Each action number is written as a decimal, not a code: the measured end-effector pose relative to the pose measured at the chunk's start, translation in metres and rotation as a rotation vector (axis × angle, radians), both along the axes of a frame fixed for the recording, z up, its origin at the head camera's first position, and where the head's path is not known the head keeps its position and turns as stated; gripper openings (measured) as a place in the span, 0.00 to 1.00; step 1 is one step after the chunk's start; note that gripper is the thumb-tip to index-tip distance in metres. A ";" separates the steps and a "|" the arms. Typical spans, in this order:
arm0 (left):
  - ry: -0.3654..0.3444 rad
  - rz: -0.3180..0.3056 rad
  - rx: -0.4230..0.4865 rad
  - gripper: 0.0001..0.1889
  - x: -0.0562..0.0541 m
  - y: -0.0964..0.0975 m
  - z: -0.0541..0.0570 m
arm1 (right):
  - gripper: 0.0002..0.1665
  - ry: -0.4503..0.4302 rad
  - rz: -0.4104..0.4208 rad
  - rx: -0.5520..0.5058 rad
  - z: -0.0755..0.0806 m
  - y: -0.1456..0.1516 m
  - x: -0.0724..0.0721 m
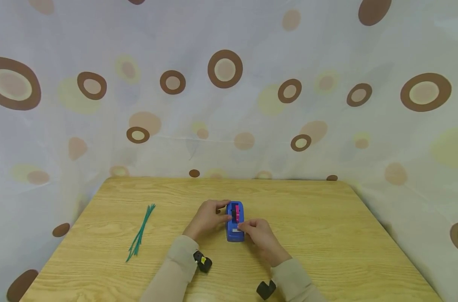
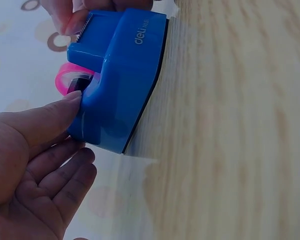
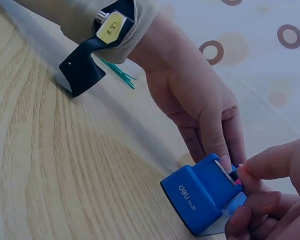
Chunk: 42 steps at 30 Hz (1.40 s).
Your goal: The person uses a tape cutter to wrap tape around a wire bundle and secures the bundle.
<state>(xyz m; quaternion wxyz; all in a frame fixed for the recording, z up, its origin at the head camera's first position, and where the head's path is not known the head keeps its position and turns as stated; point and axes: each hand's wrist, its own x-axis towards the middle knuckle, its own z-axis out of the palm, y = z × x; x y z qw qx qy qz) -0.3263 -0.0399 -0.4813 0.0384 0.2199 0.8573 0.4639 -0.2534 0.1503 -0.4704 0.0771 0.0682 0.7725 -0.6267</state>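
Observation:
A blue tape dispenser (image 1: 235,238) marked "deli" stands on the table, its serrated cutter (image 3: 224,172) toward the person. A pink roll of tape (image 1: 237,213) sits in its well. My left hand (image 1: 207,217) holds the far end of the dispenser, with the thumb (image 2: 65,111) beside the roll and the index finger at the end wall. Thumb and index finger of my right hand (image 1: 262,238) pinch the tape's end close to the cutter; a bit of pink shows at the fingertips (image 3: 246,175). The tape between fingers and roll is mostly hidden.
Several thin green stems (image 1: 141,233) lie in a loose bundle on the wooden table (image 1: 308,209), left of the left arm. Black camera mounts (image 1: 203,262) hang at both wrists, low over the table. A patterned curtain (image 1: 259,109) stands behind and beside the table.

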 end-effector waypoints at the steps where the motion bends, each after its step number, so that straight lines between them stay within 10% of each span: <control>1: -0.002 -0.001 -0.003 0.27 0.000 0.000 0.000 | 0.12 0.002 -0.001 0.000 0.001 0.000 0.001; 42: -0.056 0.012 -0.028 0.28 0.000 -0.001 0.001 | 0.14 0.003 0.015 -0.008 -0.002 -0.001 0.020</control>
